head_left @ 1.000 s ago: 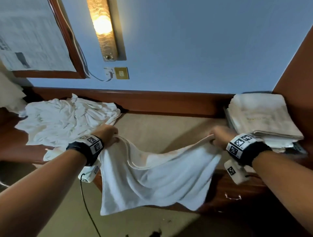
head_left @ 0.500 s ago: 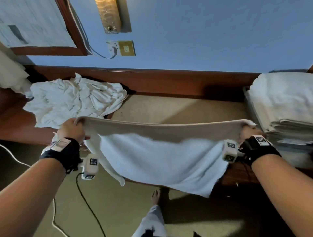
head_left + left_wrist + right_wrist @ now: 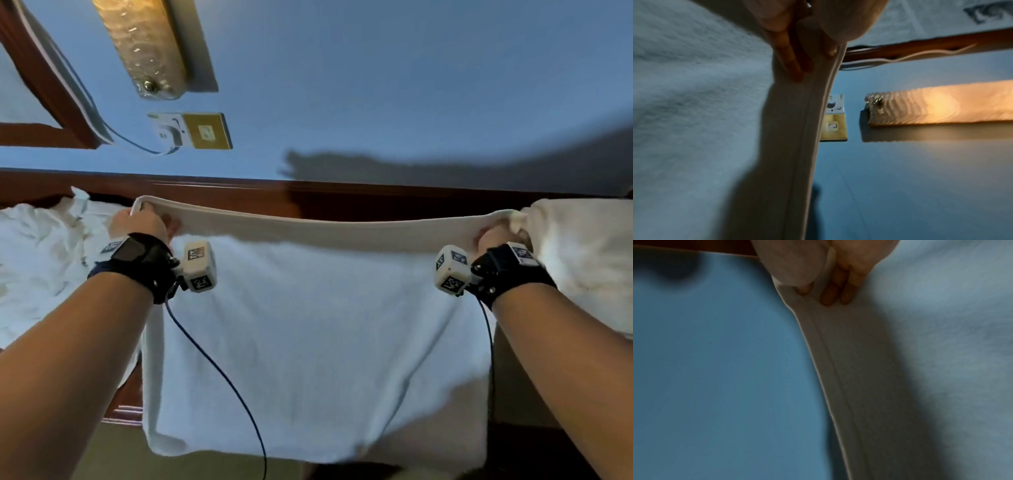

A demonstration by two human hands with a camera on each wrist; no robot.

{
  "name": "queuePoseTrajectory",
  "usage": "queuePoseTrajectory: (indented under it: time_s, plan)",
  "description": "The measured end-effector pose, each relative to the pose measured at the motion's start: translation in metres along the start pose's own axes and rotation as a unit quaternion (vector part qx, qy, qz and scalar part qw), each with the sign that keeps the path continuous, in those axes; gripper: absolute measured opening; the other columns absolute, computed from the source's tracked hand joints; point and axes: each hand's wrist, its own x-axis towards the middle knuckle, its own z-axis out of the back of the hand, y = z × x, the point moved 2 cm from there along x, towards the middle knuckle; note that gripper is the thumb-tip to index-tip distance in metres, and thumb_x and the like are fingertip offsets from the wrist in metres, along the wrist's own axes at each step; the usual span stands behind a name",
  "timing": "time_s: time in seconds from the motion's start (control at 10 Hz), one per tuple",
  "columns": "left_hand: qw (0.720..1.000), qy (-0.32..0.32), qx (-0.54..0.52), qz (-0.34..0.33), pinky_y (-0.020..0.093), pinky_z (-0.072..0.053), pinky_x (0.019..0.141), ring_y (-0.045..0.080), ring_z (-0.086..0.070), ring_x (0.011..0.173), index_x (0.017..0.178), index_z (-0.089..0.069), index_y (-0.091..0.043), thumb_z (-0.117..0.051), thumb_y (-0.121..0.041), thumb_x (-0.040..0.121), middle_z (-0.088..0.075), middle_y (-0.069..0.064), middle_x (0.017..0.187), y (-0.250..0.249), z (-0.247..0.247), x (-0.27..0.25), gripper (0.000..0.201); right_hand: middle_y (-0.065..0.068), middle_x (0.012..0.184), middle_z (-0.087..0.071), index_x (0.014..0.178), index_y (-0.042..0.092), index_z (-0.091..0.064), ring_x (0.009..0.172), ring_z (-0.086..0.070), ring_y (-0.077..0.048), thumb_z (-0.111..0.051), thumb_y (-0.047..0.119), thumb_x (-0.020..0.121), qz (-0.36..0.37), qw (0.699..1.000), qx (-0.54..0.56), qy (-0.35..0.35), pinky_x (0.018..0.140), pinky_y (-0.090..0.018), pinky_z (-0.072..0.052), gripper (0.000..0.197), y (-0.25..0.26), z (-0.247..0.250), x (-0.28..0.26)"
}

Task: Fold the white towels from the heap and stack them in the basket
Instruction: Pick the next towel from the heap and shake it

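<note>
The left hand (image 3: pixel 138 224) pinches the upper left corner of a white terry-cloth towel (image 3: pixel 315 342), thumb on one side of the flat woven hem and fingers (image 3: pixel 791 65) laid along the other, as the left wrist view shows. The right hand (image 3: pixel 496 238) pinches the upper right corner in the same way, with its fingers (image 3: pixel 835 292) pressed to the hem band. Between the two hands the top edge runs almost level, sagging slightly in the middle, and the rest of the towel hangs down flat in front of the person, its lower edge a little uneven.

Each wrist carries a black strap with a small white cube-shaped camera marked with black-and-white tags, and a thin dark cable (image 3: pixel 219 373) trails down from each.

Behind the left hand lies a rumpled heap of white towels (image 3: pixel 44 260) on the dark wooden desk (image 3: pixel 126 397). Beside the right hand rises a stack of folded white towels (image 3: pixel 589 260); what it sits in is hidden. On the blue wall (image 3: pixel 376 85) above hang a long amber glass lamp (image 3: pixel 150 48) and a brass switch plate (image 3: pixel 207 132) with a white plug beside it.
</note>
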Motion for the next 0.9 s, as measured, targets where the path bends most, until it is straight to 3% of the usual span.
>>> queuePoseTrajectory:
  time_s: [0.1, 0.2, 0.3, 0.4, 0.5, 0.6, 0.7, 0.8, 0.9]
  plan:
    - [0.997, 0.020, 0.079, -0.010, 0.032, -0.062, 0.070, 0.018, -0.069, 0.091, 0.130, -0.052, -0.008, -0.046, -0.023, 0.103, -0.063, 0.009, 0.112, 0.015, -0.044, 0.074, 0.031, 0.000, 0.119, -0.058, 0.142, 0.019, -0.045, 0.102, -0.059, -0.021, -0.048, 0.045, 0.095, 0.045, 0.999, 0.014, -0.018, 0.092, -0.035, -0.049, 0.053, 0.021, -0.009, -0.039]
    - [0.982, 0.008, 0.187, -0.025, 0.033, -0.061, 0.080, 0.027, -0.066, 0.109, 0.138, -0.050, -0.006, -0.049, -0.026, 0.101, -0.061, 0.014, 0.130, 0.027, -0.063, 0.107, 0.042, -0.003, 0.116, -0.068, 0.129, 0.025, -0.057, 0.102, -0.064, -0.029, -0.043, 0.061, 0.084, 0.034, 0.996, -0.051, -0.069, 0.096, -0.047, -0.050, 0.059, 0.020, -0.036, -0.017]
    - [0.881, 0.017, 0.464, -0.094, 0.039, -0.055, 0.082, 0.033, -0.065, 0.088, 0.101, -0.064, -0.014, -0.058, -0.035, 0.091, -0.069, 0.015, 0.105, 0.058, -0.079, 0.167, 0.024, 0.001, 0.110, -0.068, 0.124, 0.026, -0.060, 0.094, -0.064, -0.030, -0.033, 0.061, 0.088, 0.029, 0.982, -0.180, -0.057, 0.092, -0.048, -0.051, 0.058, 0.014, -0.062, -0.001]
    - [0.847, 0.004, 0.528, -0.066, 0.039, -0.053, 0.077, 0.029, -0.060, 0.067, 0.093, -0.062, -0.019, -0.055, -0.038, 0.084, -0.065, 0.009, 0.080, 0.089, -0.085, 0.204, 0.022, -0.003, 0.124, -0.065, 0.130, 0.028, -0.058, 0.106, -0.062, -0.036, -0.029, 0.063, 0.086, 0.026, 0.966, -0.252, -0.051, 0.099, -0.052, -0.047, 0.063, -0.004, -0.084, 0.019]
    - [0.846, -0.001, 0.528, -0.072, 0.048, -0.050, 0.092, 0.042, -0.062, 0.094, 0.110, -0.062, -0.013, -0.049, -0.039, 0.090, -0.065, 0.021, 0.108, 0.113, -0.102, 0.217, 0.036, -0.014, 0.141, -0.054, 0.143, 0.019, -0.048, 0.125, -0.052, -0.038, -0.035, 0.049, 0.102, -0.023, 0.963, -0.258, -0.067, 0.107, -0.046, -0.037, 0.052, -0.009, -0.106, 0.029]
    - [0.859, 0.028, 0.506, -0.071, 0.047, -0.041, 0.107, 0.039, -0.050, 0.126, 0.126, -0.056, -0.014, -0.058, -0.040, 0.091, -0.053, 0.018, 0.139, 0.144, -0.115, 0.218, 0.043, -0.014, 0.147, -0.048, 0.147, 0.019, -0.044, 0.130, -0.050, -0.035, -0.048, 0.034, 0.103, -0.015, 0.960, -0.278, -0.026, 0.105, -0.040, -0.039, 0.046, -0.032, -0.133, 0.052]
    - [0.822, 0.105, 0.551, -0.104, 0.051, -0.031, 0.116, 0.031, -0.031, 0.145, 0.146, -0.034, -0.022, -0.065, -0.041, 0.090, -0.015, 0.008, 0.164, 0.185, -0.118, 0.211, 0.066, -0.008, 0.159, -0.032, 0.153, 0.027, -0.029, 0.137, -0.043, -0.032, -0.064, 0.030, 0.094, -0.011, 0.952, -0.303, 0.049, 0.111, -0.043, -0.038, 0.068, -0.070, -0.154, 0.063]
    - [0.772, 0.195, 0.594, -0.116, 0.043, -0.028, 0.118, 0.026, -0.028, 0.146, 0.145, -0.041, -0.020, -0.063, -0.029, 0.095, -0.016, 0.004, 0.164, 0.223, -0.117, 0.178, 0.055, -0.006, 0.162, -0.014, 0.153, 0.027, -0.031, 0.139, -0.040, -0.030, -0.065, 0.030, 0.094, 0.014, 0.900, -0.422, 0.108, 0.110, -0.038, -0.036, 0.068, -0.108, -0.150, 0.050]
    - [0.723, 0.288, 0.609, -0.155, 0.039, -0.027, 0.118, 0.027, -0.035, 0.142, 0.135, -0.054, -0.015, -0.062, -0.021, 0.095, -0.037, 0.010, 0.153, 0.253, -0.111, 0.133, 0.041, -0.007, 0.160, -0.011, 0.152, 0.024, -0.034, 0.139, -0.038, -0.031, -0.064, 0.025, 0.093, 0.016, 0.875, -0.466, 0.133, 0.114, -0.037, -0.034, 0.066, -0.147, -0.124, 0.023]
